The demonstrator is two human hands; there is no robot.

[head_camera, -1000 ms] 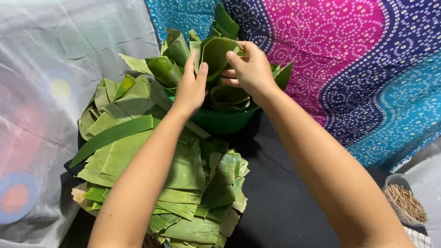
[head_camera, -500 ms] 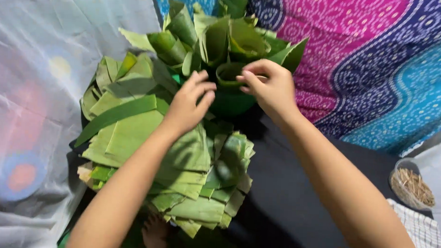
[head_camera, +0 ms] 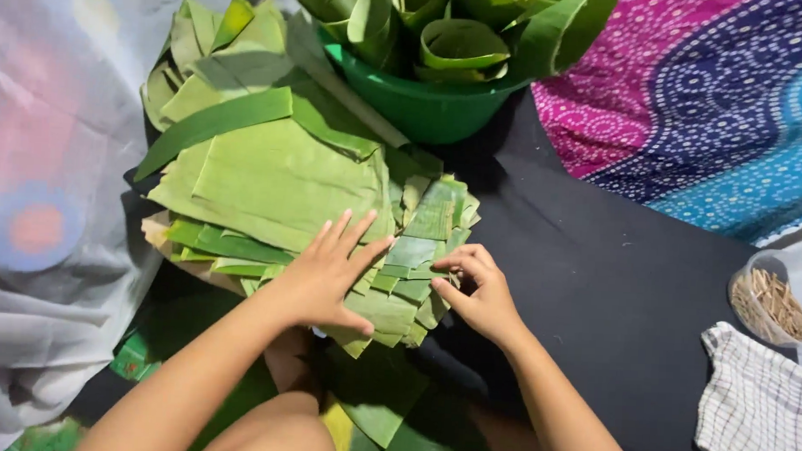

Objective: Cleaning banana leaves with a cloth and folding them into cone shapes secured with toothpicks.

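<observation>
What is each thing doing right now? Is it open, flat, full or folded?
Left hand: open, flat on the leaf pile.
Right hand: fingers curled, pinching the pile's edge.
Leaf pile: cut pieces stacked flat.
Green bowl: full of rolled leaves.
Rolled leaves: curled, standing up.
Clear cup: open, holding small sticks.
Checked cloth: crumpled on the black surface.

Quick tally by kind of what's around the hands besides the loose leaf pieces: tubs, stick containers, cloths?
Green tub holding rolled leaves: 1
Clear container of small sticks: 1
Checked cloth: 1
Total: 3
The cut leaf stack overlaps too much to count; the left hand lies flat on it, and the right hand pinches its edge.
</observation>
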